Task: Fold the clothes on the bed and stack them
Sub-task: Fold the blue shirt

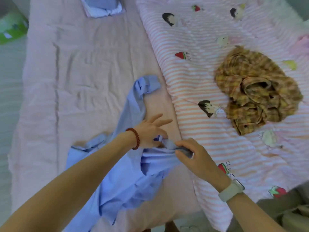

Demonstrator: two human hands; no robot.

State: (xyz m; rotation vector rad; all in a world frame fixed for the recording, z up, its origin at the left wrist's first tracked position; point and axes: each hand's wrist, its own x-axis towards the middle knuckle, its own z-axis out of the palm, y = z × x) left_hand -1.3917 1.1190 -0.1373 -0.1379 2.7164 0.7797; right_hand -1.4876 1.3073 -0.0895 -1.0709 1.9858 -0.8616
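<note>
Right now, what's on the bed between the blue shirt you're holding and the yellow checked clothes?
Only the striped cartoon blanket. Head view shows no other clothing between the blue shirt and the yellow checked clothes.

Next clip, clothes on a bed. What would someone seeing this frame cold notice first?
First, the two bare hands meeting low in the middle: the left hand and right hand both pinch a bunched part of a light blue shirt that sprawls over the pink sheet. Next, the crumpled yellow-brown plaid garment lying unfolded on the striped cartoon quilt to the right. A folded bluish piece sits at the far top edge.
</note>
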